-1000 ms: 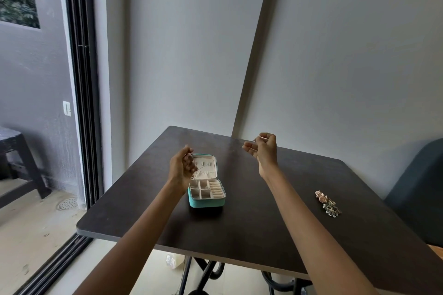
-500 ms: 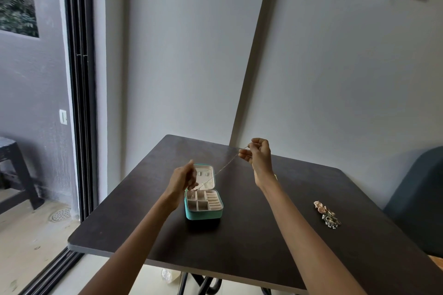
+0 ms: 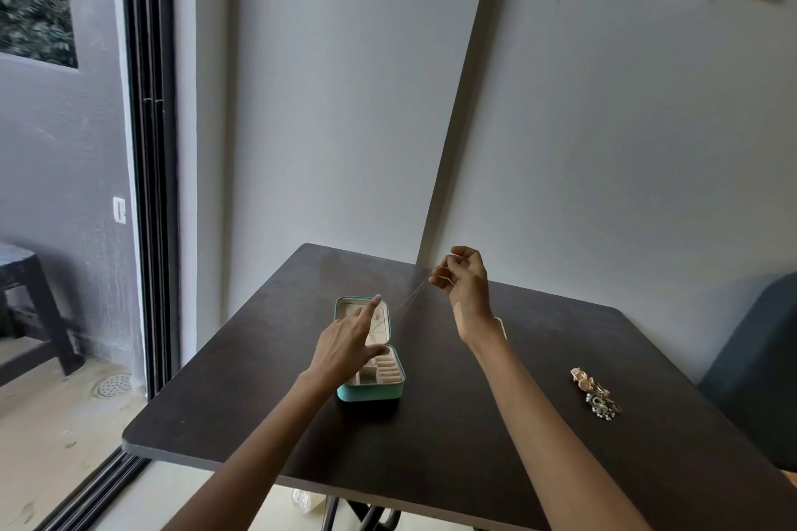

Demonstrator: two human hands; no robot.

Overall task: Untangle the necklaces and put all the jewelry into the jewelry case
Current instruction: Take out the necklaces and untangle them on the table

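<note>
A small teal jewelry case (image 3: pixel 371 390) lies open on the dark table (image 3: pixel 431 435), its cream lid flat behind the compartments. My right hand (image 3: pixel 463 285) is raised to the right of the case and pinches one end of a thin necklace chain (image 3: pixel 407 304). The chain slants down and left to the lid. My left hand (image 3: pixel 347 343) hovers over the case with fingers spread, the index fingertip at the lid where the chain ends. A small heap of other jewelry (image 3: pixel 597 394) lies on the table to the right.
The table stands in a corner against white walls. A dark chair (image 3: pixel 754 366) sits at its right side. At left is a sliding door frame (image 3: pixel 151 185), with a dark stool (image 3: pixel 30 306) outside.
My left hand has opened from a pinch and now spreads over the case lid. My right hand still holds the chain up and stretched to the right.
</note>
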